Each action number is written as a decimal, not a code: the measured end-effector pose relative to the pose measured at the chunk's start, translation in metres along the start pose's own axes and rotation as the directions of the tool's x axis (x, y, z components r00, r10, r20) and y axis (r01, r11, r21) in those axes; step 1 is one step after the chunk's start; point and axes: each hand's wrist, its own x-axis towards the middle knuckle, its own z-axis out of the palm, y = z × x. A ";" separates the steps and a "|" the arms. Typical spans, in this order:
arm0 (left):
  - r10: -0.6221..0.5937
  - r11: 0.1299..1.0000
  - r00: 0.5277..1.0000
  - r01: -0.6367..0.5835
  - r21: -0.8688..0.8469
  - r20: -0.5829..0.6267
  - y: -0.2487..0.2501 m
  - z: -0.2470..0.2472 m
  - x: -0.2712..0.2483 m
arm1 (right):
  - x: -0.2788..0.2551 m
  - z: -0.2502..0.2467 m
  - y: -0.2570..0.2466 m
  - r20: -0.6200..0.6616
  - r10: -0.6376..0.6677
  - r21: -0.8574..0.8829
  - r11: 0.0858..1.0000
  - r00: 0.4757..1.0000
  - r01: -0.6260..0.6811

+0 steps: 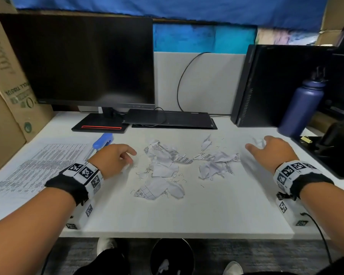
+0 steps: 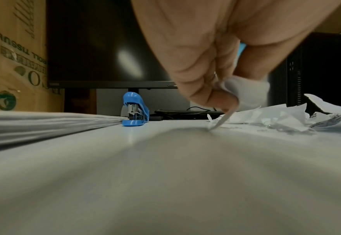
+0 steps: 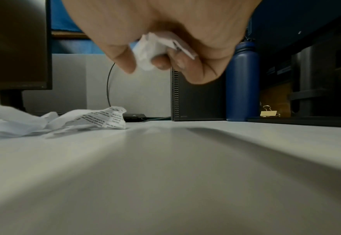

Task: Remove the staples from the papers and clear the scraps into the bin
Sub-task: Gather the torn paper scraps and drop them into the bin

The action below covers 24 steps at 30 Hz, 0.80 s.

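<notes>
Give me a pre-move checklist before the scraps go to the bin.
1. Right hand grips a crumpled scrap: ok.
2. Left hand pinches a paper scrap: ok.
3. Bin on the floor below the desk edge, mouth unobstructed: ok.
4. Desk cleared of torn scraps: not ok, many remain.
5. Loose staples collected: not ok.
6. Staples all out of the stacked papers: cannot tell.
</notes>
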 end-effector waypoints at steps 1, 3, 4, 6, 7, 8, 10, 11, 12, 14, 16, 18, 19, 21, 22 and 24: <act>0.026 0.999 0.999 -0.026 -0.020 -0.032 0.001 -0.001 0.000 | -0.002 0.000 -0.004 -0.012 -0.033 0.010 0.999 0.999 0.034; 0.058 0.996 0.996 -0.062 -0.061 -0.068 0.004 -0.002 0.000 | -0.002 0.004 -0.014 -0.013 -0.137 0.041 0.990 0.991 0.137; 0.075 0.994 0.995 -0.081 -0.072 -0.072 0.006 -0.003 0.000 | -0.001 0.007 -0.018 0.002 -0.191 0.061 0.980 0.982 0.191; 0.104 0.992 0.992 -0.108 -0.071 -0.066 0.010 -0.002 0.002 | 0.000 0.015 -0.026 0.073 -0.265 0.116 0.960 0.961 0.256; 0.112 0.991 0.992 -0.116 -0.070 -0.063 0.013 -0.002 0.003 | 0.000 0.019 -0.030 0.127 -0.294 0.125 0.952 0.947 0.279; 0.116 0.990 0.991 -0.120 -0.079 -0.062 0.016 -0.001 0.005 | 0.000 0.021 -0.034 0.188 -0.322 0.129 0.945 0.928 0.302; 0.105 0.987 0.992 -0.112 -0.117 -0.066 0.026 0.003 0.005 | 0.002 0.027 -0.040 0.280 -0.370 0.104 0.929 0.886 0.355; 0.096 0.989 0.993 -0.103 -0.108 -0.065 0.033 0.004 0.003 | 0.002 0.030 -0.042 0.310 -0.378 0.080 0.925 0.872 0.373; 0.091 0.993 0.995 -0.095 -0.075 -0.050 0.039 0.006 0.002 | 0.003 0.033 -0.044 0.330 -0.382 0.060 0.921 0.863 0.385; 0.100 0.995 0.994 -0.100 0.014 0.042 0.050 0.010 -0.001 | 0.003 0.038 -0.046 0.372 -0.362 0.021 0.924 0.855 0.382; 0.085 0.989 0.980 -0.106 0.108 0.181 0.060 0.016 -0.002 | 0.003 0.041 -0.046 0.414 -0.331 -0.053 0.921 0.848 0.385; 0.027 0.973 0.959 -0.090 0.211 0.283 0.064 0.023 0.001 | 0.004 0.043 -0.044 0.440 -0.298 -0.153 0.905 0.847 0.398; 0.002 0.961 0.953 -0.086 0.263 0.303 0.066 0.026 0.002 | 0.004 0.042 -0.044 0.441 -0.292 -0.179 0.898 0.849 0.402; -0.011 0.941 0.958 -0.088 0.328 0.288 0.067 0.033 0.007 | 0.005 0.041 -0.043 0.424 -0.300 -0.173 0.900 0.855 0.401; 0.001 0.934 0.964 -0.096 0.343 0.265 0.067 0.035 0.008 | 0.005 0.041 -0.044 0.415 -0.304 -0.153 0.906 0.858 0.395; 0.025 0.929 0.972 -0.109 0.355 0.232 0.069 0.034 0.010 | 0.006 0.039 -0.045 0.381 -0.297 -0.106 0.927 0.875 0.361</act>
